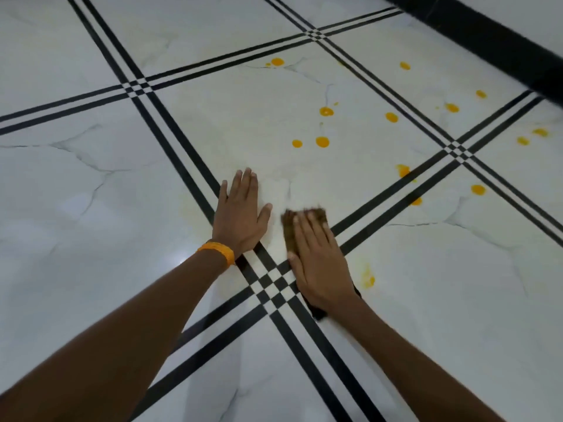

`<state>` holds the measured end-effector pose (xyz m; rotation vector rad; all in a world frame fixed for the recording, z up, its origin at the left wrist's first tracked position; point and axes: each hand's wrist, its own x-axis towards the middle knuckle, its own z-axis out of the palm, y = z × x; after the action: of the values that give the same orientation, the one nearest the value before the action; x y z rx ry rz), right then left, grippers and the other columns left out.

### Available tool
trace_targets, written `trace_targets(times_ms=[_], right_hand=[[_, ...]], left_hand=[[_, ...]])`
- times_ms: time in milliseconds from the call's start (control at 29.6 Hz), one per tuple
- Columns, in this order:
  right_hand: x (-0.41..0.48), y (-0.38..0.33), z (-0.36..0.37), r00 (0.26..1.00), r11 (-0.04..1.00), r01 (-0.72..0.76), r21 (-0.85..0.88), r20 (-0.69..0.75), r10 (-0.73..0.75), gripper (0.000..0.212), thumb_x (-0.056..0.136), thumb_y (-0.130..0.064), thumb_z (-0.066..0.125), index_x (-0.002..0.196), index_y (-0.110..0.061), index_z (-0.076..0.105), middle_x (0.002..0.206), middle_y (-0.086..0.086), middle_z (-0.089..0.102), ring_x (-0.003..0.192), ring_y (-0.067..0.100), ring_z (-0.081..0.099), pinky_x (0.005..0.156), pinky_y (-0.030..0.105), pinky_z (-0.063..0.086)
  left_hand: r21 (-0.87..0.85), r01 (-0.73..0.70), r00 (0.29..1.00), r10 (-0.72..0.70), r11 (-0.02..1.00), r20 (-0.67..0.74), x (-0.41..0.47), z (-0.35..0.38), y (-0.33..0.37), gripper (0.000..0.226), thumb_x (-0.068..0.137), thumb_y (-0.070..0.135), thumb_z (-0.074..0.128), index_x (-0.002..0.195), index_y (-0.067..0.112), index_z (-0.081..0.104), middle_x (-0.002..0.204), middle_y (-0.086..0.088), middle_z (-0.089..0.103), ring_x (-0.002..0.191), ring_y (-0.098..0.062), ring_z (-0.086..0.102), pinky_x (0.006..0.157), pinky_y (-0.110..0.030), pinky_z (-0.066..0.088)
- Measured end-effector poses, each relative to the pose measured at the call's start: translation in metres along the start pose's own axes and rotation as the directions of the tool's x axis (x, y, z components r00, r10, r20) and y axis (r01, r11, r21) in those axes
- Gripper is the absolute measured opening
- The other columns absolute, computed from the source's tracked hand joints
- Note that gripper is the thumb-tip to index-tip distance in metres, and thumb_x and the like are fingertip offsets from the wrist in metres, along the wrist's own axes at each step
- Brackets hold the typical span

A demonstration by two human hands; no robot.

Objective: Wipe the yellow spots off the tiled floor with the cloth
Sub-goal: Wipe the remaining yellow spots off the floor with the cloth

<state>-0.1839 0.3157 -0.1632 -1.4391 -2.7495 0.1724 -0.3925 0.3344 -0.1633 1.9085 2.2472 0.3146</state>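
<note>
The floor (91,223) is white marble tile crossed by black stripe bands. Several yellow spots lie on it, the nearest pair (322,142) ahead of my hands, others spread to the right up to the wall. A smeared yellow patch (368,278) sits just right of my right wrist. My right hand (320,263) lies flat, fingers spread, pressing a brown cloth (288,222) onto the floor; the cloth sticks out past the fingertips and at the wrist. My left hand (240,217) rests flat and open on the tile beside it, an orange band on its wrist.
A black skirting strip (487,35) runs along the wall at the top right. The black stripe bands cross in a checker pattern (274,281) under my right wrist.
</note>
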Motion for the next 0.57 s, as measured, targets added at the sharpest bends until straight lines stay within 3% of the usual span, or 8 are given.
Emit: trace_targets(times_ms=[68, 135, 237, 304, 406, 474, 507, 575], right_hand=[[-0.040, 0.033, -0.006, 1.000, 0.999, 0.016, 0.030, 0.000, -0.016, 0.066, 0.105, -0.045, 0.019, 0.162, -0.014, 0.007, 0.170, 0.002, 0.003, 0.157, 0.016, -0.005, 0.128, 0.042, 0.005], [-0.048, 0.089, -0.010, 0.986, 0.988, -0.155, 0.028, -0.056, 0.156, 0.066, 0.104, -0.047, 0.018, 0.161, -0.015, 0.012, 0.169, 0.000, 0.006, 0.157, 0.017, 0.001, 0.127, 0.040, 0.007], [-0.007, 0.147, -0.014, 0.895, 0.900, -0.433, 0.037, -0.102, 0.435, 0.071, 0.101, -0.045, 0.013, 0.159, -0.004, 0.022, 0.167, 0.013, 0.020, 0.155, 0.029, 0.018, 0.126, 0.045, 0.014], [0.027, 0.126, -0.012, 0.863, 0.872, -0.488, 0.044, -0.125, 0.490, 0.071, 0.100, -0.041, 0.014, 0.156, 0.001, 0.026, 0.163, 0.021, 0.028, 0.152, 0.036, 0.023, 0.125, 0.050, 0.017], [0.012, 0.066, -0.004, 0.971, 0.973, -0.229, -0.010, -0.066, 0.228, 0.067, 0.104, -0.041, 0.017, 0.158, -0.003, 0.022, 0.166, 0.016, 0.021, 0.156, 0.029, 0.014, 0.126, 0.048, 0.013], [-0.024, 0.067, -0.007, 0.998, 0.998, -0.058, -0.002, 0.000, 0.058, 0.066, 0.105, -0.044, 0.018, 0.161, -0.009, 0.014, 0.169, 0.007, 0.012, 0.157, 0.021, 0.004, 0.128, 0.044, 0.009], [-0.033, 0.082, -0.010, 0.999, 0.998, -0.054, 0.012, 0.002, 0.054, 0.066, 0.105, -0.045, 0.019, 0.161, -0.010, 0.013, 0.169, 0.005, 0.011, 0.157, 0.020, 0.004, 0.128, 0.042, 0.008], [-0.025, 0.125, -0.014, 0.977, 0.978, -0.206, -0.006, -0.058, 0.206, 0.068, 0.103, -0.045, 0.019, 0.160, -0.007, 0.019, 0.168, 0.009, 0.017, 0.156, 0.025, 0.013, 0.127, 0.042, 0.012]], left_hand=[[0.058, -0.044, 0.999, 0.042, 0.997, 0.035, 0.002, 0.011, 0.007, 0.071, 0.104, 0.047, 0.023, 0.158, 0.004, 0.009, 0.167, -0.013, 0.006, 0.155, -0.026, 0.002, 0.125, -0.048, 0.001], [0.090, -0.056, 0.998, 0.056, 0.994, 0.006, -0.001, 0.018, 0.007, 0.073, 0.101, 0.049, 0.016, 0.158, 0.003, 0.011, 0.167, -0.013, 0.009, 0.155, -0.026, 0.005, 0.125, -0.048, 0.003], [0.098, -0.054, 0.998, 0.056, 0.994, -0.021, -0.001, 0.023, 0.005, 0.074, 0.099, 0.049, 0.016, 0.157, 0.003, 0.013, 0.166, -0.013, 0.012, 0.154, -0.026, 0.008, 0.125, -0.049, 0.007], [0.094, -0.049, 0.998, 0.052, 0.994, -0.026, 0.000, 0.023, 0.002, 0.074, 0.099, 0.049, 0.016, 0.157, 0.003, 0.014, 0.166, -0.013, 0.013, 0.154, -0.025, 0.009, 0.125, -0.049, 0.008], [0.098, -0.065, 0.997, 0.067, 0.993, -0.024, 0.000, 0.022, 0.002, 0.074, 0.100, 0.049, 0.017, 0.157, 0.003, 0.014, 0.166, -0.014, 0.013, 0.154, -0.026, 0.010, 0.125, -0.050, 0.009], [0.093, -0.069, 0.997, 0.071, 0.993, -0.017, 0.000, 0.020, 0.004, 0.074, 0.100, 0.050, 0.016, 0.157, 0.002, 0.015, 0.166, -0.015, 0.014, 0.154, -0.027, 0.010, 0.124, -0.050, 0.010], [0.094, -0.068, 0.997, 0.070, 0.993, -0.018, 0.000, 0.020, 0.004, 0.074, 0.100, 0.050, 0.016, 0.157, 0.002, 0.015, 0.166, -0.015, 0.014, 0.154, -0.027, 0.011, 0.124, -0.050, 0.010], [0.095, -0.066, 0.997, 0.068, 0.993, -0.026, 0.000, 0.021, 0.005, 0.075, 0.100, 0.049, 0.016, 0.156, 0.001, 0.016, 0.165, -0.016, 0.015, 0.154, -0.028, 0.012, 0.124, -0.051, 0.010]])
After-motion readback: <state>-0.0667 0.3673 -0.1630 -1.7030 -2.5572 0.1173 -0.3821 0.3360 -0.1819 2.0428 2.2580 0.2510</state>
